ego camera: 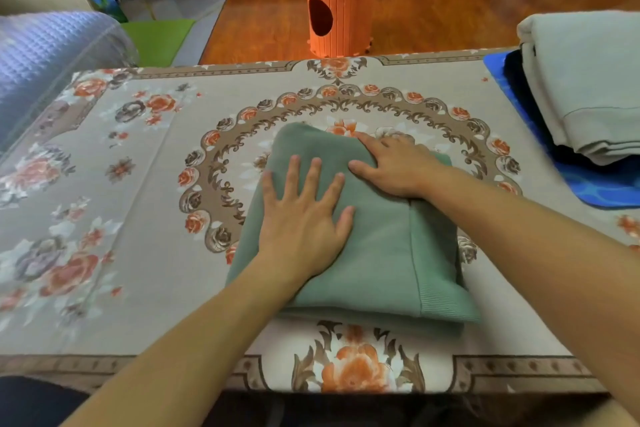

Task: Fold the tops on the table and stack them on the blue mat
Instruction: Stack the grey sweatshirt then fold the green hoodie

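A green top (pixel 377 253) lies folded into a compact rectangle in the middle of the table, its ribbed hem toward me. My left hand (pixel 304 215) presses flat on its left half with fingers spread. My right hand (pixel 394 166) lies flat on its far right part, fingers pointing left. At the right edge the blue mat (pixel 595 184) carries a stack: a folded light grey top (pixel 588 87) over a dark garment (pixel 516 80).
The table wears a beige floral cloth (pixel 121 218). A lilac quilted bundle (pixel 45 62) sits at the far left. Beyond the table stand an orange carrot-shaped bin (pixel 337 7) on the wooden floor and white cabinets.
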A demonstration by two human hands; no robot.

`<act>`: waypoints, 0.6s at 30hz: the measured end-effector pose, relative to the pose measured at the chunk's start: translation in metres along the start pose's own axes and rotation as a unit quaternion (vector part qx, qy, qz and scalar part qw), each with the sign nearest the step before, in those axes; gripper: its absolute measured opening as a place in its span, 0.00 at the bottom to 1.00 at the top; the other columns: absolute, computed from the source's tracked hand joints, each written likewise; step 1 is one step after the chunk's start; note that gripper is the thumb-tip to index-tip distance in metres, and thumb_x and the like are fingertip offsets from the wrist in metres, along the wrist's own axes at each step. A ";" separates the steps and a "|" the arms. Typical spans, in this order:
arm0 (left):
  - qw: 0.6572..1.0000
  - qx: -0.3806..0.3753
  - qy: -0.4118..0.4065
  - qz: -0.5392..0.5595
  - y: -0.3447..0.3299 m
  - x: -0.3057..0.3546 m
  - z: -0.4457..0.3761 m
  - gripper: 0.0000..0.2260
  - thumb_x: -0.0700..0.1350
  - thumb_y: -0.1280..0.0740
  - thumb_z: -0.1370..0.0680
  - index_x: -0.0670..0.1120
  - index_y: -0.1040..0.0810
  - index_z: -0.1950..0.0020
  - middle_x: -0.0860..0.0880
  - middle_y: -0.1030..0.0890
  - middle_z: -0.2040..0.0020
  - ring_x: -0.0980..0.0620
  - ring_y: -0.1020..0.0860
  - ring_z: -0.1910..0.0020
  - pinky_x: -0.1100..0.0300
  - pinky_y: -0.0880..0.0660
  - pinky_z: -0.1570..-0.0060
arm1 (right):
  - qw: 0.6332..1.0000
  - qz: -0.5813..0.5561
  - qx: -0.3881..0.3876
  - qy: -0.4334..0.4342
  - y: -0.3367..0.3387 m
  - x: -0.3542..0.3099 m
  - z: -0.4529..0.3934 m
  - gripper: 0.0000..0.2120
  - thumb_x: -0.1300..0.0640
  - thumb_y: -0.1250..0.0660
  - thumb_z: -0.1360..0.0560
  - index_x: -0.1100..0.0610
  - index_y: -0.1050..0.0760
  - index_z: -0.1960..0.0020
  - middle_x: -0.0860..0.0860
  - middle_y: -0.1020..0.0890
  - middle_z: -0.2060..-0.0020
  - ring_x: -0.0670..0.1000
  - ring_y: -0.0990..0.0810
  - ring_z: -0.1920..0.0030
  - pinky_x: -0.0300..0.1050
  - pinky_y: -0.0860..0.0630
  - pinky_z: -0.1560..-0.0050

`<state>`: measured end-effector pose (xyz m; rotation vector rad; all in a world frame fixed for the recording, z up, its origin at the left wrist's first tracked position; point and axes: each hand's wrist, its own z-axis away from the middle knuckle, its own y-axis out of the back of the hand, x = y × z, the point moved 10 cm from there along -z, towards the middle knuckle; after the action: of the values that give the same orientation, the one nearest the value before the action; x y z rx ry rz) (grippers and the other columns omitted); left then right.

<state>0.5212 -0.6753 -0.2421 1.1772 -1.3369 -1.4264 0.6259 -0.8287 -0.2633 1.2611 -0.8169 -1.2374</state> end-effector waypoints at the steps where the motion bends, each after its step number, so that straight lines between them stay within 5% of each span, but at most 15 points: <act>1: 1.000 0.008 -0.010 0.013 0.007 0.004 0.008 0.30 0.66 0.58 0.19 0.57 0.42 0.18 0.46 0.46 0.17 0.40 0.53 0.18 0.33 0.56 0.24 | 1.000 0.002 -0.010 0.006 0.004 0.000 -0.002 0.39 0.24 0.55 0.26 0.40 0.53 0.20 0.56 0.35 0.24 0.60 0.39 0.24 0.60 0.38 0.27; 4: 0.980 0.006 -0.175 0.093 0.020 0.054 0.063 0.34 0.71 0.53 0.21 0.58 0.45 0.18 0.45 0.44 0.17 0.42 0.51 0.18 0.37 0.55 0.22 | 1.000 0.006 -0.011 -0.004 0.008 0.006 0.000 0.41 0.22 0.54 0.27 0.43 0.44 0.22 0.56 0.31 0.27 0.59 0.34 0.27 0.58 0.33 0.32; 6: 0.952 0.008 -0.300 0.055 0.018 0.087 0.095 0.39 0.71 0.44 0.23 0.55 0.48 0.17 0.43 0.42 0.18 0.41 0.45 0.19 0.38 0.49 0.22 | 1.000 0.026 0.000 -0.016 0.011 0.006 0.003 0.41 0.21 0.53 0.28 0.48 0.36 0.28 0.56 0.26 0.32 0.59 0.27 0.34 0.56 0.28 0.41; 10: 0.925 0.063 -0.373 -0.032 0.015 0.063 0.080 0.35 0.54 0.29 0.24 0.49 0.37 0.20 0.48 0.33 0.21 0.44 0.35 0.22 0.43 0.38 0.24 | 0.990 0.027 0.063 -0.120 0.041 0.045 0.026 0.39 0.24 0.47 0.26 0.55 0.34 0.32 0.59 0.21 0.40 0.62 0.21 0.43 0.54 0.27 0.51; 13: 0.952 0.059 -0.301 -0.016 0.009 -0.010 0.052 0.33 0.42 0.25 0.29 0.55 0.28 0.25 0.55 0.26 0.27 0.47 0.25 0.29 0.43 0.29 0.30 | 0.959 -0.100 0.105 -0.244 0.035 0.102 0.086 0.39 0.28 0.40 0.27 0.52 0.38 0.26 0.58 0.24 0.34 0.64 0.24 0.37 0.57 0.27 0.42; 16: 0.979 -0.051 -0.197 0.020 -0.015 -0.052 0.036 0.42 0.37 0.32 0.29 0.68 0.42 0.23 0.54 0.16 0.42 0.46 0.18 0.49 0.48 0.19 0.50 | 0.945 -0.171 0.106 -0.260 0.009 0.113 0.138 0.35 0.34 0.40 0.23 0.50 0.44 0.23 0.60 0.26 0.31 0.64 0.27 0.33 0.58 0.29 0.37; 18: 0.984 -0.005 -0.180 0.007 0.007 -0.044 0.031 0.31 0.40 0.39 0.27 0.67 0.29 0.28 0.53 0.17 0.56 0.49 0.24 0.58 0.54 0.25 0.64 | 0.946 -0.174 0.082 -0.261 0.003 0.108 0.152 0.34 0.36 0.42 0.21 0.48 0.48 0.21 0.60 0.31 0.28 0.64 0.29 0.31 0.58 0.30 0.35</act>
<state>0.5004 -0.6264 -0.2314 0.9295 -1.5743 -1.6902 0.5044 -0.9690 -0.2505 1.2613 -1.1241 -1.8692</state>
